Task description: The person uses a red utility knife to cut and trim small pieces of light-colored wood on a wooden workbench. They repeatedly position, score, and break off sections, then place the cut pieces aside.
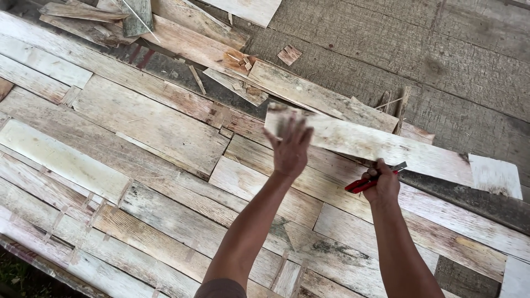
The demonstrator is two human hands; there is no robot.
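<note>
My left hand (pixel 289 147) grips the left end of a long pale wooden plank (pixel 381 145) and holds it lifted and tilted above the layer of weathered boards (pixel 149 127); the plank's end is blurred. My right hand (pixel 382 185) is closed around red-handled pincers (pixel 371 180), whose metal jaws point right, just under the plank's lower edge. The plank's right end reaches a white patch (pixel 495 175) near the right side.
Weathered planks lie side by side across the whole lower left. Broken offcuts and splinters (pixel 240 59) pile at the top, with a small wood chip (pixel 289 54) on the rough grey floor (pixel 441 60). Grass shows at the bottom left corner (pixel 14 273).
</note>
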